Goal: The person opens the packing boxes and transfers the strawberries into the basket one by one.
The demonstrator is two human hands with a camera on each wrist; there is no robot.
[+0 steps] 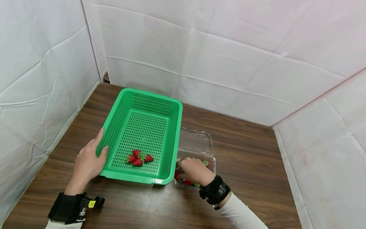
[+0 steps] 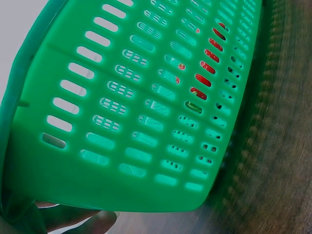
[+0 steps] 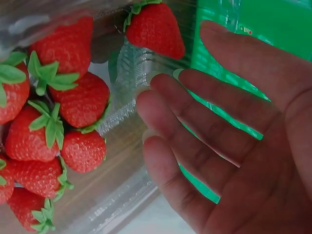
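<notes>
1. While resting inside the clear plastic clamshell at the worktop's near edge: right hand, fingers straight and relaxed, holding nothing.
2. Just beyond those fingertips, toward the clamshell's far side: loose strawberries, glossy red, seed-dimpled, green-capped, pointing various ways; nearer the right hand than the left.
3. Curled over the left rim of the green perforated basket: left hand, gripping the wall and tilting that side up.
4. Inside the basket, near its front wall: four strawberries, clustered.
5. Basket: rigid slotted plastic, rectangular, long axis running away from the person; touching the clamshell's left side.
</notes>
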